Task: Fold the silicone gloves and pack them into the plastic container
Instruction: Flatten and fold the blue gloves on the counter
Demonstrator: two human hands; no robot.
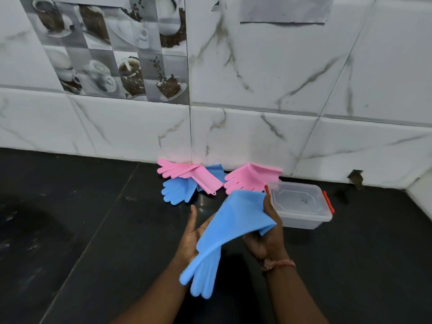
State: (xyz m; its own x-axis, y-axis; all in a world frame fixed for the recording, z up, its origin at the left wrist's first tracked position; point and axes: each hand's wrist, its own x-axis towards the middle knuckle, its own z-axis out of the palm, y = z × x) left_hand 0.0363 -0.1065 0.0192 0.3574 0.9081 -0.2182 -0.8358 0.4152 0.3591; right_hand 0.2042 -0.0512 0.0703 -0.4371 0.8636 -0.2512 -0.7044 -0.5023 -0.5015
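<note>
The held blue glove [233,228] looks like soft, matt silicone, smooth across the cuff, with short bristles along the edge near its fingers. Behind it, against the wall [257,132], the two pink gloves [187,174] [251,177] and a second blue glove [177,190] show the same dull, rubbery finish. Right of the held glove, the container [301,206] is clear, faintly glossy plastic with red plastic clips [328,202]. The counter [93,230] beneath is dark, polished stone or tile with a soft sheen. The wall is glossy white marble-look tile with grey veins.
</note>
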